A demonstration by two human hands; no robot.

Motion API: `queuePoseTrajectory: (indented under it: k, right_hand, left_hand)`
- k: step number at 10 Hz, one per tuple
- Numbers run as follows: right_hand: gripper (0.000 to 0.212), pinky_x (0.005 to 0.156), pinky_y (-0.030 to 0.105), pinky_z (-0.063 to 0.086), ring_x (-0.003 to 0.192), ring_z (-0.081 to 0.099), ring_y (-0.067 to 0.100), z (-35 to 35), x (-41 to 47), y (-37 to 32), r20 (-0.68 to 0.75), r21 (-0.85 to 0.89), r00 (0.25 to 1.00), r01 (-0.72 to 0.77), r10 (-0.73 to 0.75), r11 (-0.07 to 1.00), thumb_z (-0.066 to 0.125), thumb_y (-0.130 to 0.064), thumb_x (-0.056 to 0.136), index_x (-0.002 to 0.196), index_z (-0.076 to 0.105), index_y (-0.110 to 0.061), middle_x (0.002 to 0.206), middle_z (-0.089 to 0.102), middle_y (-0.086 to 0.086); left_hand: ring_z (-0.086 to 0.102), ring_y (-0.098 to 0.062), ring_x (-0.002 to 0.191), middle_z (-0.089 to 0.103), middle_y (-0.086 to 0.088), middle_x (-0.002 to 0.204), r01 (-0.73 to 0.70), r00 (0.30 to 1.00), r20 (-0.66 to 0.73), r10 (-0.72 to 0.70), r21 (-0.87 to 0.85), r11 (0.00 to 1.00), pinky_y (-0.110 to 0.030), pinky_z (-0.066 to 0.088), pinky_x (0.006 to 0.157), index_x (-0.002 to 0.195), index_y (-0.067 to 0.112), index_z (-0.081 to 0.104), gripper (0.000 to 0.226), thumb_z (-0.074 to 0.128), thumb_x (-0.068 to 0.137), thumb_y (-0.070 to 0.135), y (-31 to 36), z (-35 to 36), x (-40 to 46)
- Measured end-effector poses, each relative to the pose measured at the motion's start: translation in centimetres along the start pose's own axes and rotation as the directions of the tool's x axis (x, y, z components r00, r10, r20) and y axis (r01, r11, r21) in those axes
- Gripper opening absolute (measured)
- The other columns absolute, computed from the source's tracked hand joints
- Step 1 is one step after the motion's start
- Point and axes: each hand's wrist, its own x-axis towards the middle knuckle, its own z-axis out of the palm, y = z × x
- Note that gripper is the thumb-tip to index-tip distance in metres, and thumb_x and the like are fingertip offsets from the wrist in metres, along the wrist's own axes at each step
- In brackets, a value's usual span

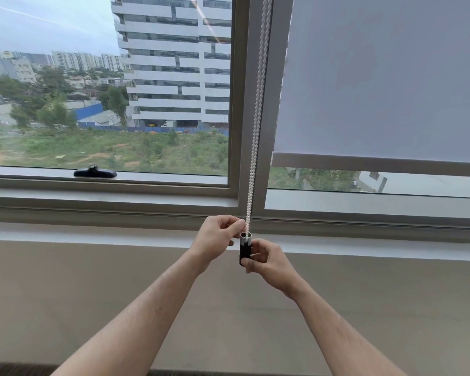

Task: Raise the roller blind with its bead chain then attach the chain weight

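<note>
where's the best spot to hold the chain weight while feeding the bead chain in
Grip the chain weight round its black lower body, from the right side, as the right hand does. It stands upright with its open grey top facing up, so that end stays clear for the bead chain, pinched by the left hand.

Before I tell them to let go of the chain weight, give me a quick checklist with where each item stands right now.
1. Bead chain hangs straight down the window frame without snagging: ok.
2. Left hand pinches the chain just above the weight: ok.
3. Right hand grips the black chain weight upright: ok.
4. Chain loop fully seated in the weight's open top: cannot tell, the end is hidden inside.
5. Roller blind on the right pane raised: not ok, its bottom bar sits low, near the sill.
6. The left pane's black window handle is clear of the chain: ok.
</note>
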Motion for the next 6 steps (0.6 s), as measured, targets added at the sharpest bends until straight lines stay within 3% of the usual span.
queuePoseTrajectory:
  k: [2, 3, 4, 5, 6]
  right_hand:
    - [0.028, 0.075, 0.022, 0.054, 0.084, 0.068, 0.014, -0.3, 0.2, 0.1, -0.014, -0.028, 1.0, 0.008, -0.008, 1.0, 0.072, -0.002, 0.087, 0.109, 0.065, -0.017, 0.094, 0.07, 0.003]
    - [0.033, 0.088, 0.028, 0.057, 0.101, 0.068, 0.016, -0.7, 0.4, 0.2, -0.049, -0.044, 0.998, 0.047, -0.049, 0.998, 0.075, -0.009, 0.086, 0.112, 0.064, -0.027, 0.105, 0.07, 0.001]
    - [0.04, 0.097, 0.032, 0.053, 0.114, 0.064, 0.013, -1.0, 0.8, -0.1, -0.079, -0.116, 0.993, 0.083, -0.093, 0.99, 0.077, -0.019, 0.084, 0.117, 0.06, -0.031, 0.116, 0.068, -0.003]
    - [0.063, 0.102, 0.027, 0.044, 0.117, 0.056, -0.002, -1.0, 1.6, -1.7, -0.135, -0.277, 0.976, 0.129, -0.171, 0.952, 0.075, -0.033, 0.084, 0.141, 0.047, -0.029, 0.134, 0.06, -0.007]
    - [0.068, 0.104, 0.025, 0.041, 0.121, 0.052, -0.005, -1.2, 2.0, -2.2, -0.187, -0.31, 0.956, 0.161, -0.226, 0.937, 0.071, -0.036, 0.088, 0.148, 0.041, -0.024, 0.145, 0.053, -0.004]
  left_hand:
    - [0.066, -0.015, 0.08, 0.076, -0.009, 0.089, -0.043, 0.999, -0.027, 0.046, 0.103, 0.994, -0.035, 0.054, 0.078, 0.088, 0.017, 0.075, 0.015, 0.067, 0.09, 0.029, -0.3, 0.2, 0.1]
    - [0.064, -0.01, 0.076, 0.074, 0.002, 0.08, -0.062, 0.995, -0.073, 0.073, 0.148, 0.987, -0.029, 0.052, 0.075, 0.089, 0.019, 0.076, 0.017, 0.065, 0.091, 0.031, -0.7, 0.0, 0.1]
    - [0.066, -0.003, 0.081, 0.073, 0.013, 0.084, -0.079, 0.989, -0.106, 0.101, 0.197, 0.977, -0.016, 0.048, 0.074, 0.096, 0.023, 0.076, 0.017, 0.064, 0.092, 0.033, -0.8, -0.2, -0.1]
    - [0.068, -0.007, 0.097, 0.076, 0.008, 0.1, -0.106, 0.977, -0.145, 0.154, 0.295, 0.95, -0.014, 0.045, 0.082, 0.112, 0.019, 0.073, 0.025, 0.062, 0.093, 0.032, -0.7, -0.3, -0.5]
    - [0.068, -0.017, 0.105, 0.075, -0.002, 0.111, -0.104, 0.971, -0.168, 0.168, 0.335, 0.937, -0.023, 0.047, 0.09, 0.118, 0.018, 0.07, 0.03, 0.062, 0.093, 0.033, -0.8, -0.3, -0.8]
